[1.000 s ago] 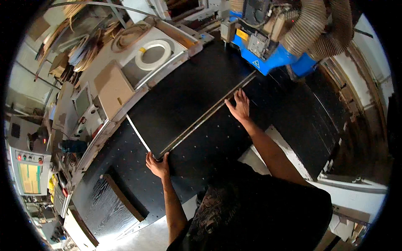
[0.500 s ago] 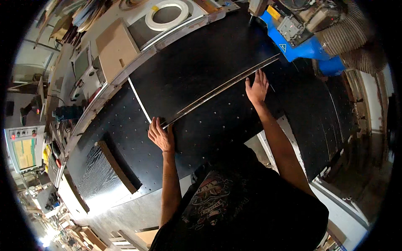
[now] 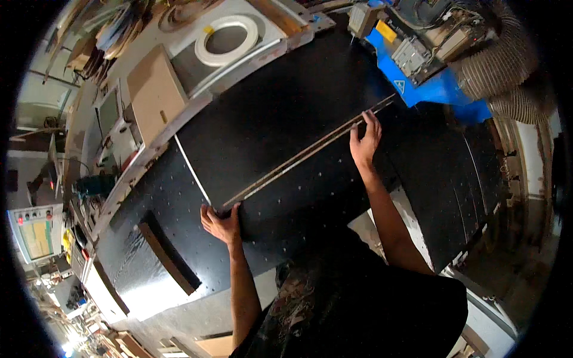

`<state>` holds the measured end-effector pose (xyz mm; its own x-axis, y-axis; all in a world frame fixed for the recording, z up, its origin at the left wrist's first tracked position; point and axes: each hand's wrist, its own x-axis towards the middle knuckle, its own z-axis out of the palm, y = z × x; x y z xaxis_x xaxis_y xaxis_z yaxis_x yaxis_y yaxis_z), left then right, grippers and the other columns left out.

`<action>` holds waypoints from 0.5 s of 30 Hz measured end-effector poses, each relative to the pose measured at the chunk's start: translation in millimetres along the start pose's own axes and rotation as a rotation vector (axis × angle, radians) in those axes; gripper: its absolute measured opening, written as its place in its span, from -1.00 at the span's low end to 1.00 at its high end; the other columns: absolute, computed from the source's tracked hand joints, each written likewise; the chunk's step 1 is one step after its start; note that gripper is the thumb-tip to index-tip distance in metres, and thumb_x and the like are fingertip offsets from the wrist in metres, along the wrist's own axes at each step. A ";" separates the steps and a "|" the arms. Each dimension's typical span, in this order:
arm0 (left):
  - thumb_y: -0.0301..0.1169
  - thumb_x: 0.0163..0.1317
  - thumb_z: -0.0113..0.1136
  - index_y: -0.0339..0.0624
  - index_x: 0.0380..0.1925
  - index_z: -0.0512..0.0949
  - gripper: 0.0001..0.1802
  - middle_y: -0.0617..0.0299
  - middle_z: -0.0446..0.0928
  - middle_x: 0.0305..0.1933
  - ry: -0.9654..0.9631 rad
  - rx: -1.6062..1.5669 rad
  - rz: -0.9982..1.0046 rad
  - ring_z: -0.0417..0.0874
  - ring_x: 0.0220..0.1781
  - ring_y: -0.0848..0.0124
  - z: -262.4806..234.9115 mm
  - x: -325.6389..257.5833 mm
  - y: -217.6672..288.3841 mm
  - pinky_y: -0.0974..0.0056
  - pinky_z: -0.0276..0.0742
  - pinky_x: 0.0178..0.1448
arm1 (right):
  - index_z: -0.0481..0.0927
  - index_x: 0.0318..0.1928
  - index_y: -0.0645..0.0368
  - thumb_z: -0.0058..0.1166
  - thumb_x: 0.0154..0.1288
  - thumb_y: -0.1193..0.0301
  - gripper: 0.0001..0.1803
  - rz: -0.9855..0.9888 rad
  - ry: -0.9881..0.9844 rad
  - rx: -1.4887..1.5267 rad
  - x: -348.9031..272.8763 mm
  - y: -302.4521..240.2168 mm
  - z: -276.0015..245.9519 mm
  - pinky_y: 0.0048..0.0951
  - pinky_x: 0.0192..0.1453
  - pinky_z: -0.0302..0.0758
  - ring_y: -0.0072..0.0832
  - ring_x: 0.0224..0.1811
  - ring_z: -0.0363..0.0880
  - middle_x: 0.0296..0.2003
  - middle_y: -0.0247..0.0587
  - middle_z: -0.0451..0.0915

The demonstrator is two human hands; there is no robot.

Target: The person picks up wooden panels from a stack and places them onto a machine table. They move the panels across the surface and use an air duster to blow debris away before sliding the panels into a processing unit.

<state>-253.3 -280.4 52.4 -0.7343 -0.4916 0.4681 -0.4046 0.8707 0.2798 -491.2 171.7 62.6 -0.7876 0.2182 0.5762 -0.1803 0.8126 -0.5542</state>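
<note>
A large dark panel with a pale left edge lies flat in front of me. Along its near side runs a long narrow strip, brown on top with a light lower line. The strip's left end sits between the thumb and fingers of my left hand, closed there beside the panel's corner; its exact grip is partly hidden. Near the far right end, my right hand has its fingers curled over the strip and its thumb on the near side, closed on it.
The black work surface is dotted with small holes. Beyond its far edge lie a beige board and a white roll of edging. A blue machine housing with ribbed hoses stands far right; a wood-grained piece lies left.
The strip's left end has shifted nearer and to the left, now meeting the panel's corner by my left hand. The whole view has tilted slightly; both hands stay along the strip.
</note>
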 end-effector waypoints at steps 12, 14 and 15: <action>-0.11 -0.05 0.73 -0.38 0.30 0.49 -0.03 -0.11 0.50 0.40 -0.137 -0.146 0.050 0.47 0.39 -0.14 3.0 8.0 -5.8 -0.14 0.40 0.49 | 0.46 0.40 0.47 0.23 0.38 -0.22 -0.02 0.168 -0.480 -0.444 250.8 93.9 133.9 0.08 0.61 0.30 0.20 0.53 0.35 0.43 0.43 0.41; -0.12 -0.05 0.73 -0.36 0.31 0.50 -0.04 -0.10 0.50 0.40 -0.150 -0.147 0.014 0.47 0.40 -0.14 2.1 4.0 -8.5 -0.16 0.38 0.50 | 0.41 0.46 0.49 0.22 0.32 -0.36 0.14 0.306 -0.584 -0.407 264.4 99.3 141.0 0.08 0.64 0.27 0.21 0.59 0.29 0.48 0.48 0.35; -0.12 -0.06 0.73 -0.36 0.30 0.50 -0.04 -0.10 0.51 0.40 -0.153 -0.149 0.012 0.47 0.40 -0.14 5.3 3.8 -11.3 -0.16 0.38 0.50 | 0.69 0.13 0.55 0.07 0.18 -0.61 0.25 0.280 -0.520 -0.406 269.4 103.6 142.0 -0.01 0.49 0.47 0.23 0.36 0.59 0.22 0.47 0.63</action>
<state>-254.4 -292.1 46.6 -0.8174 -0.4629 0.3429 -0.3181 0.8590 0.4011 -805.8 237.9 75.1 -0.9694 0.2440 0.0285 0.2231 0.9228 -0.3141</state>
